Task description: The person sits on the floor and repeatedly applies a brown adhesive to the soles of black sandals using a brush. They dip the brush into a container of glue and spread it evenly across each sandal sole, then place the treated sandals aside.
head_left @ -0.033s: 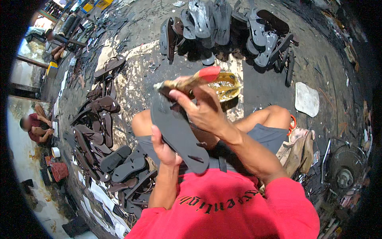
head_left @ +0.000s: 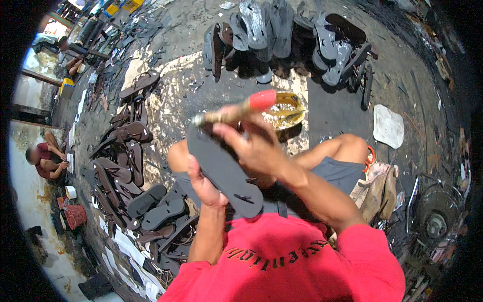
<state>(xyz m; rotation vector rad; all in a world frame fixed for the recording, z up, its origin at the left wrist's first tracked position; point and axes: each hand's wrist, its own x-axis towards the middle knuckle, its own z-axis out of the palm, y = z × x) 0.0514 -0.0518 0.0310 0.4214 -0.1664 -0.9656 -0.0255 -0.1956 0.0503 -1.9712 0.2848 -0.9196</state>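
Cradling the grey flip-flop sole [head_left: 219, 168], long axis slanting bodyward, near-left of the yellow bowl [head_left: 301, 107], the left hand [head_left: 209, 191] is kinda half-curled, while the right hand [head_left: 259, 147], closer to that bowl, is wrapped around a red-handled brush [head_left: 260, 100].

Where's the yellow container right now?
In the head view, the yellow container sits just right of upper centre, between the right hand and the grey soles.

There are one left hand [head_left: 207, 190], one right hand [head_left: 257, 148], one brush [head_left: 262, 100], one held gray sole [head_left: 221, 166], one yellow container [head_left: 303, 106], one fan [head_left: 435, 211]; sandals [head_left: 163, 215], overlapping, number perhaps several dozen.
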